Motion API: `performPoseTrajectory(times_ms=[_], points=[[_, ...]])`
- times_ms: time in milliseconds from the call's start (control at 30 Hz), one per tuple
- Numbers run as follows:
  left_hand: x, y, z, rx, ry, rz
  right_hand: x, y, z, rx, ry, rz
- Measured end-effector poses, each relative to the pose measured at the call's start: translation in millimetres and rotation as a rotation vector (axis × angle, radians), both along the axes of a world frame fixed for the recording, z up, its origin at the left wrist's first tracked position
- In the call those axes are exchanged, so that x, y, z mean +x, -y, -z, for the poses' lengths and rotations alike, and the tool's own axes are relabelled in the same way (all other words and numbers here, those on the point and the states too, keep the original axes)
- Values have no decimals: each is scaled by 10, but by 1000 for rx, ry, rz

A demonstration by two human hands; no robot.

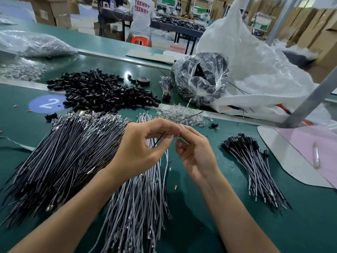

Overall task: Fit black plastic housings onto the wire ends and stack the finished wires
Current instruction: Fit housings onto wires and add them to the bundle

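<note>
Green matting covers your workbench (200, 207), and behind it the workshop runs back to stacked cardboard boxes and a person in a white shirt (142, 15) at another table. Your left hand (140, 152) is raised over the middle of the bench with its fingers curled: thumb and forefinger are pressed together, pinching a thin black wire (160, 138) that slants from under your palm up and away to the right. Your right hand (195, 154) is just beside it, fingers curled inward too, forefinger tip meeting the left fingertips at the wire; that spot is blurred, so you cannot tell whether the right fingers grip the wire or something small against it. No housing shows on the held wire. Below and left of your hands lies a fanned heap of black wires (69, 152), and directly under your wrists a heap of grey wires (138, 198). The loose black housings (102, 90) are piled further back, left of centre, beside a blue disc marked 2 (47, 104). Finished wires (255, 165), each with a housing at its far end, lie stacked to your right, well apart from your hands. Small clear glass parts (178, 114) are scattered just beyond your fingertips, and a clear bag of black parts (200, 79) sits behind them.
</note>
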State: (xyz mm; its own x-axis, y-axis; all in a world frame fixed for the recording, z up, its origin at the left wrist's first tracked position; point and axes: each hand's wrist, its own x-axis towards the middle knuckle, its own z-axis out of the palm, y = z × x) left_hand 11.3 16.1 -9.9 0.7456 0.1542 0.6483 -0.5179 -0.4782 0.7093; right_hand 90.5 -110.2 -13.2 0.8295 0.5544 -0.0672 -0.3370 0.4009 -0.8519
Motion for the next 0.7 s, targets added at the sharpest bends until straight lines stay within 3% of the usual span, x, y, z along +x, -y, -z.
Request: performPoseTrajectory(times_ms=[167,400,467,567,700], points=[[-6,105,41,80,-49,-10,13,19,4,-1,-74,29],[-46,196,46,115,-125,101,41,34,-11,-60,-24,107],[-42,209,5,101,-65,3,81,51,-2,-54,25,241],[100,113,-77,150,9,-265,139,56,69,-246,251,464],[575,-153,-72,345,-202,-605,197,27,201,-423,414,587]])
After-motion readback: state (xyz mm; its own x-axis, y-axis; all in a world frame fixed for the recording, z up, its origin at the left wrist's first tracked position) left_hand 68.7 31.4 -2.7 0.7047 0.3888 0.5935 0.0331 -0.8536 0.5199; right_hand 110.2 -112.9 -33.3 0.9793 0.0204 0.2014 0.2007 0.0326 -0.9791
